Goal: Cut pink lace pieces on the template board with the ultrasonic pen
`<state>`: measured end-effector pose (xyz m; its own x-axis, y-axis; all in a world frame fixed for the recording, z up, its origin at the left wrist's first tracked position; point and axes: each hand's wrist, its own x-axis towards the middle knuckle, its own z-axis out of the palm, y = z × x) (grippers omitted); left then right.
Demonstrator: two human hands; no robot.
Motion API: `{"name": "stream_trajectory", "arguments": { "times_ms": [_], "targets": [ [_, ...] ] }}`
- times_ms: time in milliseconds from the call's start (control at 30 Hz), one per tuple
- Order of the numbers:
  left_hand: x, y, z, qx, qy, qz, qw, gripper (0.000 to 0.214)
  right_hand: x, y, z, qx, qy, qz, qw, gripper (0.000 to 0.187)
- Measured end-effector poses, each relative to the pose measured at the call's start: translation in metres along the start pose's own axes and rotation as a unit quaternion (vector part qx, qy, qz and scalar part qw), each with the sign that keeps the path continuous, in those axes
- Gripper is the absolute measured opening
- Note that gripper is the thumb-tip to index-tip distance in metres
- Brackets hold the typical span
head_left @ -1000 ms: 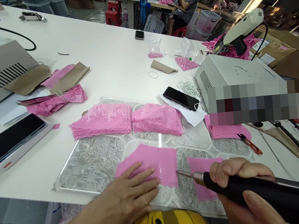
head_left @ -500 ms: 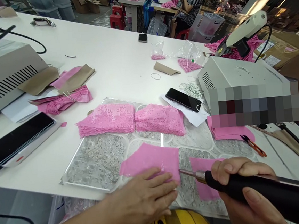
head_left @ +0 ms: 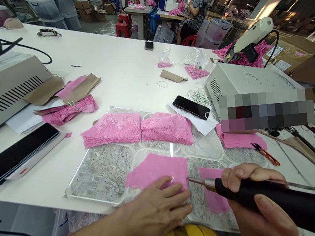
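My left hand lies flat, fingers spread, on the lower part of a pink fabric piece. My right hand is wrapped round the thick black handle of a tool with a thin pointed metal tip, which looks like a soldering iron. Its tip is at the right edge of the fabric, by my left fingers. Under the tool lies a second pink fabric piece, partly covered by my hand. Both pieces rest on a grey stone-patterned board. Behind them sit two stacks of pink lace, one on the left and one on the right.
A phone lies on white paper behind the lace. Orange-handled snips lie at the right near folded pink fabric. Grey metal boxes stand left and right. A larger phone is at the left edge. People sit in the background.
The camera view has tilted up slightly. My left hand has shifted slightly right over the fabric, while the tool tip stays near the fabric's right edge.
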<state>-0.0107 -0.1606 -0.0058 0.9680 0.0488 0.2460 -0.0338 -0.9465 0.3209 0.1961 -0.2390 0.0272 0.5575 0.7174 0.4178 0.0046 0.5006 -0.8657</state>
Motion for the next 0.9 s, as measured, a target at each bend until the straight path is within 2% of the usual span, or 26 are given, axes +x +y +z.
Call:
{"name": "stream_trajectory", "arguments": {
  "times_ms": [133,500,667,900],
  "targets": [
    [0.002,-0.001,-0.003,-0.004,-0.019,0.002,1.000,0.032,0.003,0.004,0.002,-0.004,0.008,-0.005,1.000,0.014],
    [-0.005,-0.006,0.003,0.015,-0.010,0.009,1.000,0.040,0.017,0.024,0.011,0.010,0.038,-0.044,0.998,0.017],
    [-0.008,-0.007,-0.002,0.012,-0.031,0.018,0.999,0.040,0.021,0.029,0.013,0.013,0.041,-0.062,0.997,0.017],
    [-0.028,-0.014,-0.013,0.014,-0.014,0.025,0.999,0.036,0.024,0.026,0.016,0.014,0.062,-0.068,0.996,0.016]
  ]
}}
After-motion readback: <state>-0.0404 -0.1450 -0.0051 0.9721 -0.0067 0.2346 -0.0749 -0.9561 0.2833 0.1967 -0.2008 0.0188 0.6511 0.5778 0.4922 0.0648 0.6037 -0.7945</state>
